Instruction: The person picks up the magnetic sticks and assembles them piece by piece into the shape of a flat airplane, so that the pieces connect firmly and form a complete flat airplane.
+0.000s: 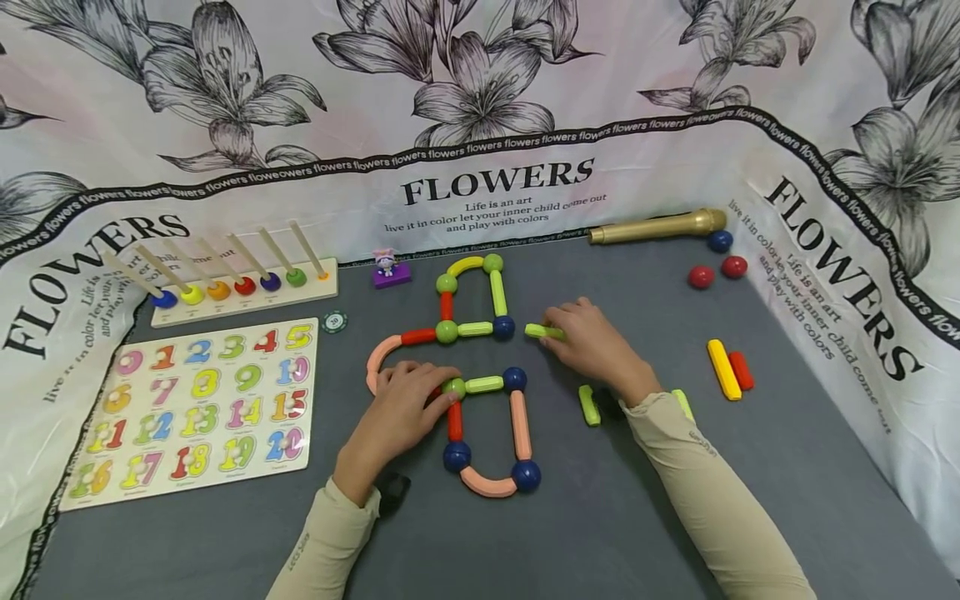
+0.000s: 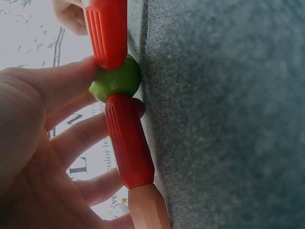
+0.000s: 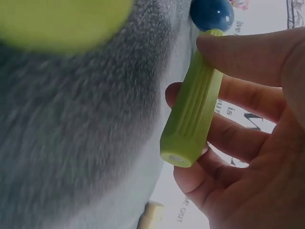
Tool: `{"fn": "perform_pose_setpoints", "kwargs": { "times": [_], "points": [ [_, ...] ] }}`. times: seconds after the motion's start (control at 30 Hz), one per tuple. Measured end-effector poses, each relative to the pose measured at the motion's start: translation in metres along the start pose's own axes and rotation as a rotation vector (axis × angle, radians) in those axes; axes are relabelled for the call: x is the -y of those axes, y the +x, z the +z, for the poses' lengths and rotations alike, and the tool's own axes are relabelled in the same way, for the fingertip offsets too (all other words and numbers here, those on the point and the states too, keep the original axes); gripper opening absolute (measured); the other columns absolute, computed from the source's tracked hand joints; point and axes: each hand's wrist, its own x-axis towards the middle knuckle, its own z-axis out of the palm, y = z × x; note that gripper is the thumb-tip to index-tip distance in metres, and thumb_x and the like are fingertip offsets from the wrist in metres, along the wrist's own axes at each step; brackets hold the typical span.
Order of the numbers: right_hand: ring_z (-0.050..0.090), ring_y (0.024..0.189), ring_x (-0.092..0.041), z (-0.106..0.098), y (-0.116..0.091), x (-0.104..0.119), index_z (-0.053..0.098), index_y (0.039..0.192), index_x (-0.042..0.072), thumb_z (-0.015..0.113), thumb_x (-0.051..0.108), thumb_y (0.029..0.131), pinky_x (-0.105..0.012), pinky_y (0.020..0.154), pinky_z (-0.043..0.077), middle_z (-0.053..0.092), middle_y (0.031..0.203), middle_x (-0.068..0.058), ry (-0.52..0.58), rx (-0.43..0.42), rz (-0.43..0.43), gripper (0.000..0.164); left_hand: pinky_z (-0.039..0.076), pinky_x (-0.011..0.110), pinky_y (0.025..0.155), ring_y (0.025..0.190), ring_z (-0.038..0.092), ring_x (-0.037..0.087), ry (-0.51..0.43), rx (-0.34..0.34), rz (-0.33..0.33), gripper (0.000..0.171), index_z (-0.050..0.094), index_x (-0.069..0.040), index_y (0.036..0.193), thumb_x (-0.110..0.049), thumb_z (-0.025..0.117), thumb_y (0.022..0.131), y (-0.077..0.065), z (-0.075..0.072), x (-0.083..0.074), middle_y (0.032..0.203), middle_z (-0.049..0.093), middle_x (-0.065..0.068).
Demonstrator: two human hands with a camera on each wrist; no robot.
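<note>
My left hand [image 1: 401,402] holds a green ball [image 2: 116,78] with thumb and fingers, at the middle left of a shape of joined rods and balls. Red rods [image 2: 131,140] run from that ball, one leading into a curved peach rod [image 1: 378,358]. A lime green rod [image 3: 193,107] is pinched between thumb and fingers of my right hand [image 1: 596,346]. Its far end points at a dark blue ball [image 1: 503,327] of the shape, overlapping it in the right wrist view. Below, another dark blue ball [image 1: 514,379] joins a short lime rod and a straight peach rod [image 1: 521,425].
Loose lime rod [image 1: 589,405] lies below my right hand, another [image 1: 682,403] beside the sleeve. Rightward are a yellow rod [image 1: 723,369], red rod [image 1: 741,370] and loose balls [image 1: 701,277]. A gold microphone [image 1: 660,226], peg board [image 1: 247,296] and number board [image 1: 191,417] stand around.
</note>
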Motion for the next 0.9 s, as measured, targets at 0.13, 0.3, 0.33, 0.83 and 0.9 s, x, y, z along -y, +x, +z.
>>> {"fn": "perform_pose_setpoints", "kwargs": {
  "times": [0.13, 0.3, 0.33, 0.83, 0.9],
  "points": [
    [0.059, 0.092, -0.037, 0.002, 0.008, 0.002, 0.073, 0.108, 0.0, 0.079, 0.011, 0.099, -0.054, 0.086, 0.047, 0.074, 0.104, -0.017, -0.007, 0.016, 0.007, 0.015, 0.033, 0.069, 0.108, 0.128, 0.055, 0.045, -0.01, -0.001, 0.009, 0.031, 0.073, -0.013, 0.135, -0.027, 0.07, 0.107, 0.0, -0.001, -0.001, 0.127, 0.073, 0.009],
    [0.059, 0.094, -0.037, 0.003, 0.015, 0.005, 0.075, 0.11, 0.0, 0.079, 0.011, 0.099, -0.054, 0.088, 0.046, 0.073, 0.104, -0.016, -0.004, 0.035, 0.001, 0.016, 0.033, 0.069, 0.109, 0.128, 0.055, 0.045, -0.004, 0.002, 0.009, 0.032, 0.073, -0.013, 0.135, -0.028, 0.069, 0.107, 0.0, -0.001, 0.0, 0.129, 0.073, 0.009],
    [0.059, 0.094, -0.037, 0.003, 0.016, 0.005, 0.075, 0.11, 0.001, 0.079, 0.011, 0.099, -0.054, 0.089, 0.046, 0.073, 0.104, -0.016, -0.006, 0.037, -0.001, 0.016, 0.033, 0.069, 0.109, 0.128, 0.056, 0.045, -0.001, 0.002, 0.009, 0.032, 0.073, -0.013, 0.135, -0.028, 0.07, 0.107, 0.0, -0.001, 0.001, 0.129, 0.073, 0.008],
    [0.059, 0.101, -0.04, -0.001, 0.013, 0.002, 0.074, 0.117, -0.001, 0.078, 0.014, 0.1, -0.056, 0.093, 0.046, 0.073, 0.112, -0.019, -0.012, 0.103, 0.066, 0.023, 0.034, 0.069, 0.108, 0.128, 0.055, 0.045, -0.008, 0.001, 0.003, 0.032, 0.074, -0.014, 0.135, -0.029, 0.07, 0.106, 0.0, 0.001, 0.001, 0.13, 0.073, 0.008],
    [0.058, 0.104, -0.04, -0.004, 0.009, -0.001, 0.073, 0.119, -0.001, 0.078, 0.015, 0.1, -0.057, 0.094, 0.045, 0.073, 0.115, -0.019, -0.006, 0.113, 0.086, 0.026, 0.034, 0.069, 0.108, 0.128, 0.055, 0.045, -0.007, -0.002, 0.002, 0.033, 0.074, -0.014, 0.135, -0.029, 0.071, 0.106, 0.0, 0.001, 0.002, 0.13, 0.072, 0.008]
  ]
}}
